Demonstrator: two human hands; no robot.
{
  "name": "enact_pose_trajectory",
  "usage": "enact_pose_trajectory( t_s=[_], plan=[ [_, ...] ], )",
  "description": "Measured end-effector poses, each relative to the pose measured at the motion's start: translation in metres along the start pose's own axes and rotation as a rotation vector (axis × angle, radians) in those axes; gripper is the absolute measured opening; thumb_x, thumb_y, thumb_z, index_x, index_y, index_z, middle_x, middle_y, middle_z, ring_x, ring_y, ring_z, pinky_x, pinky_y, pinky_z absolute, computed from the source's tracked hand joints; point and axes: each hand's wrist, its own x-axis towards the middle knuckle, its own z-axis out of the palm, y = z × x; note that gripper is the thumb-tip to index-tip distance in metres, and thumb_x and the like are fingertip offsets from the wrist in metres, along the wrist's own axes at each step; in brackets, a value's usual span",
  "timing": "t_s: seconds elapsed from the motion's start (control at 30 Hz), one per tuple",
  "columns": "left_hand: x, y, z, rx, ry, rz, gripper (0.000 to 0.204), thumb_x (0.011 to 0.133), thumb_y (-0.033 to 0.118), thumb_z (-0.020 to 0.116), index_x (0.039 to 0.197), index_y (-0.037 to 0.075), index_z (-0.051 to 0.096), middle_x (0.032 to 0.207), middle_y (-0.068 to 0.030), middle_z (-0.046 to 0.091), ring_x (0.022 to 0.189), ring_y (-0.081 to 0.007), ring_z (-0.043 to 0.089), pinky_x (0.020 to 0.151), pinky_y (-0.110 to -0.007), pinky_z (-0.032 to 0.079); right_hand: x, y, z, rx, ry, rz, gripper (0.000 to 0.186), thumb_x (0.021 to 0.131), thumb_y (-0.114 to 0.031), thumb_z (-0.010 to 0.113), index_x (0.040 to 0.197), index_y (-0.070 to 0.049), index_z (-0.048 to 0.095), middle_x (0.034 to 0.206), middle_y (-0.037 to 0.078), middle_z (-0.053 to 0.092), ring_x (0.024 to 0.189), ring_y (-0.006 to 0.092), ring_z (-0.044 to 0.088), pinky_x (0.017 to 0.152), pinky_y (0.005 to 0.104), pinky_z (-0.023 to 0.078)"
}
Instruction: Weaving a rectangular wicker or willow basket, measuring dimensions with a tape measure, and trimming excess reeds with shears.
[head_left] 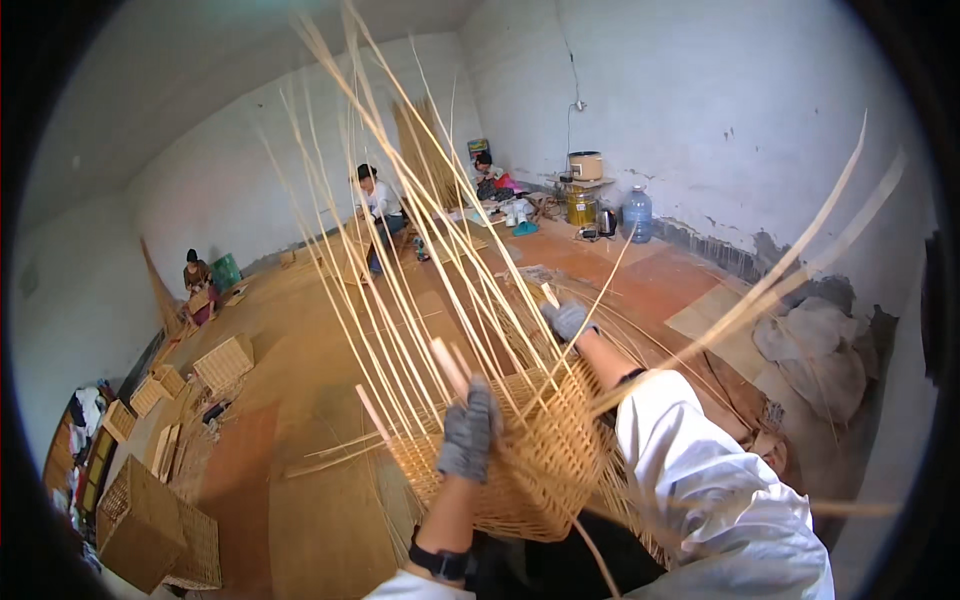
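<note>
A half-woven wicker basket (550, 470) stands tilted in front of me, with long upright willow rods (395, 270) rising from its edge. My left hand (468, 440), in a grey knit glove, is closed over the basket's near rim beside a thick pale stake (450, 365). At the far right side of the rim is my right hand (568, 320), also gloved in grey. Its fingers look curled next to another short stake (549, 295); blur hides what they grip. Loose rods (770, 290) stick out to the right, past my right sleeve.
Finished baskets (150, 525) sit at the left, with smaller ones (222, 362) farther off. Three people work on the floor at the back. A water jug (637, 214) and a kettle (607, 222) stand by the right wall, near a pale sack (815, 355). Cut rods lie beyond the basket.
</note>
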Motion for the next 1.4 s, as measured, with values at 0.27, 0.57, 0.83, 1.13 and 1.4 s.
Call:
enact_pose_trajectory(
  t_s=[0.27, 0.57, 0.83, 1.13, 1.4],
  plan=[
    [-0.045, -0.028, 0.012, -0.101, 0.058, 0.072, 0.035, 0.087, 0.037, 0.06, 0.072, 0.005, 0.058, 0.057, -0.0027, 0.052, 0.051, -0.0142, 0.053, 0.05, -0.03, 0.043, 0.044, -0.047, -0.023, -0.352, -0.071, -0.228, 0.044, 0.095, -0.037, 0.029, 0.108, -0.01, 0.06, 0.097, 0.022, 0.064, 0.089, 0.0374, 0.062, 0.078, 0.045, 0.049],
    [-0.063, -0.031, 0.017, -0.024, 0.094, 0.063, 0.04, 0.088, 0.038, 0.057, 0.077, 0.0, 0.06, 0.059, -0.0068, 0.055, 0.056, -0.017, 0.059, 0.054, -0.031, 0.046, 0.046, -0.039, -0.028, -0.681, -0.033, -0.541, 0.031, 0.09, -0.017, 0.039, 0.112, -0.008, 0.059, 0.1, 0.018, 0.064, 0.086, 0.0333, 0.063, 0.071, 0.0426, 0.052],
    [-0.071, -0.033, 0.024, 0.087, 0.159, 0.156, 0.042, 0.087, 0.039, 0.058, 0.075, -0.001, 0.061, 0.056, -0.0072, 0.056, 0.054, -0.0158, 0.059, 0.055, -0.03, 0.048, 0.025, 0.015, -0.006, -0.309, 0.128, -0.245, 0.033, 0.091, -0.035, 0.045, 0.103, -0.007, 0.058, 0.068, 0.022, 0.06, 0.062, 0.0369, 0.06, 0.055, 0.0459, 0.049],
    [-0.092, -0.028, 0.042, 0.343, 0.106, 0.217, 0.049, 0.088, 0.049, 0.051, 0.079, 0.002, 0.063, 0.065, -0.0147, 0.062, 0.061, -0.0261, 0.061, 0.06, -0.036, 0.047, -0.013, 0.019, -0.014, 0.228, 0.296, -0.066, 0.037, 0.081, -0.039, 0.063, 0.066, -0.006, 0.057, 0.047, 0.009, 0.048, 0.042, 0.0264, 0.049, 0.043, 0.0381, 0.039],
    [0.004, 0.028, -0.018, -0.126, 0.078, 0.075, 0.047, 0.084, 0.05, 0.059, 0.084, 0.003, 0.066, 0.07, -0.0072, 0.063, 0.058, -0.0177, 0.059, 0.055, -0.032, 0.047, -0.017, -0.005, -0.024, 0.321, 0.132, 0.01, 0.035, 0.082, -0.04, 0.062, 0.068, -0.008, 0.059, 0.05, 0.008, 0.052, 0.042, 0.0244, 0.051, 0.041, 0.0379, 0.04]
  ],
)
